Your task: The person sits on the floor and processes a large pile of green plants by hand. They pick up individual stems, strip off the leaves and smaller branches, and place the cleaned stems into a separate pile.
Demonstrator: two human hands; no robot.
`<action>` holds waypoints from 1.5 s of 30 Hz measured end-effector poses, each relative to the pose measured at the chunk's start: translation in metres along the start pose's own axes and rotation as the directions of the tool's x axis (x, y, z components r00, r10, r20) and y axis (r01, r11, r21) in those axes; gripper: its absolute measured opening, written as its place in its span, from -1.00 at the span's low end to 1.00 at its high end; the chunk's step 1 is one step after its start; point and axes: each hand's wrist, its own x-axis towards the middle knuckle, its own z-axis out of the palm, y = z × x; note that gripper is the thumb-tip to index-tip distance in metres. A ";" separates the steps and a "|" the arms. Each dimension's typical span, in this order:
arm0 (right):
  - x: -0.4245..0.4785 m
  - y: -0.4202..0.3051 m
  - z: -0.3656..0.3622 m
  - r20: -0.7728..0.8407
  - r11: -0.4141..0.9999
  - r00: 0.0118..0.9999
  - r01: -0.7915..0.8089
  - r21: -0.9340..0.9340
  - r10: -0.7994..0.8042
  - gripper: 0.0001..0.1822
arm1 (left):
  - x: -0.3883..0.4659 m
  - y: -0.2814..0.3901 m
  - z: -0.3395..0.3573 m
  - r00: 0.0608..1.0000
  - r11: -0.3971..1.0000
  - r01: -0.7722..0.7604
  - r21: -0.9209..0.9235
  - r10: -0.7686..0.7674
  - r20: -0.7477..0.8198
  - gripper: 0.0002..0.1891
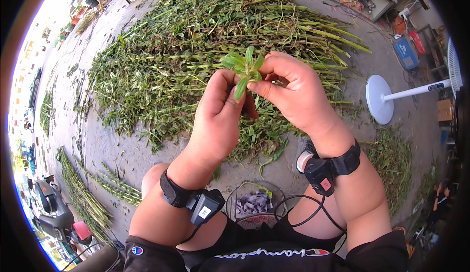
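Observation:
A small green leafy sprig (246, 68) is held up between my two hands, above a large heap of cut leafy stalks (158, 63). My left hand (220, 114) pinches it from the left, its thumb by a lower leaf. From the right, my right hand (293, 88) grips it between thumb and forefinger. Several narrow leaves fan out from the sprig's middle. The fingers hide its stem. In the heap below, bare stalk ends point right and leafy tops lie left.
A white pedestal fan (380, 99) stands at the right, near a blue box (405, 52). More cut stalks (84, 198) lie at the lower left, beside a dark scooter (55, 213). A wire-framed basket (253, 218) with grey cloth sits between my legs. Cables hang from both wrist devices.

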 end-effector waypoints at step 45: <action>-0.002 -0.001 0.001 0.097 0.872 0.948 -0.317 0.374 0.304 -0.87 | -0.002 -0.001 0.003 0.996 0.997 -0.076 -0.007 0.076 -0.036 -0.89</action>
